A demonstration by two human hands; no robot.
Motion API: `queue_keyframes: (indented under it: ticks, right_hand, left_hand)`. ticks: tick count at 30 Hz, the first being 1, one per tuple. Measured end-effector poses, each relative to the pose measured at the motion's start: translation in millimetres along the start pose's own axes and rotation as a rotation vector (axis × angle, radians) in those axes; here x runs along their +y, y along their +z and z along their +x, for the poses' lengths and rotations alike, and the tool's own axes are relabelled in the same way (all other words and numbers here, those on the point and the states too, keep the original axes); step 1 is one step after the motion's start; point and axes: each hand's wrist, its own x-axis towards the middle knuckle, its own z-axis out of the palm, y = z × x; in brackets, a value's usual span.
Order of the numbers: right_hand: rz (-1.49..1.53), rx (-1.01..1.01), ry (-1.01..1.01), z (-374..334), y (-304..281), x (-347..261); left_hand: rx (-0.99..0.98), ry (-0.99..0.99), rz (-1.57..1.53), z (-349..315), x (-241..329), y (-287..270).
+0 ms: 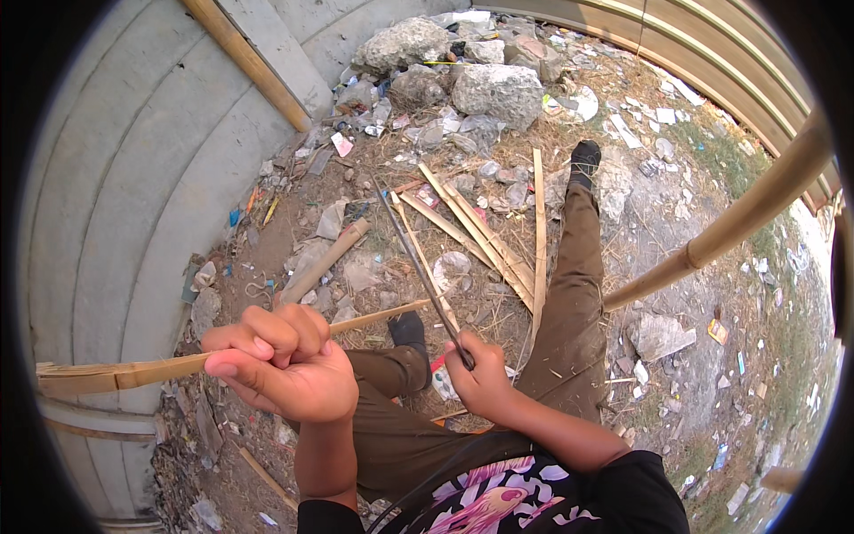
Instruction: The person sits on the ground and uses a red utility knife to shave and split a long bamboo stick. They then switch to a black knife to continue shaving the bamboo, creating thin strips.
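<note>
Bamboo strip [124, 376]: held up over the left part of the ground [654, 276]; one end points at the gray wall [133, 160], the other looks close to the blade; I cannot tell if they touch.
Left hand [298, 365]: fingers curled tight around the strip.
Right hand [480, 374]: squeezing the handle of a long, dark knife [422, 276], tip pointing away.
Other strips [494, 245]: lying on the ground between the legs [569, 294].
Big rocks [498, 93]: heaped by the ground's far edge.
</note>
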Motion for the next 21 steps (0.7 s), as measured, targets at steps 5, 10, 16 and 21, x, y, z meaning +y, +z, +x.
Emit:
queue_keyframes:
  ticks: [5, 10, 16, 21]
  right_hand:
    - [-0.290, -0.019, 0.249, 28, 16, 110]
    - [-0.431, 0.038, 0.349, 63, 17, 159]
    - [-0.572, -0.163, 0.328, 83, 46, 178]
    - [-0.565, -0.157, 0.281, 95, 52, 210]
  left_hand:
    - [0.021, -0.021, 0.002, 2, -1, -5]
    - [0.058, -0.010, 0.042, 21, 6, -19]
    - [0.319, 0.010, 0.199, 44, 1, -29]
    - [0.341, -0.026, 0.188, 71, -15, -53]
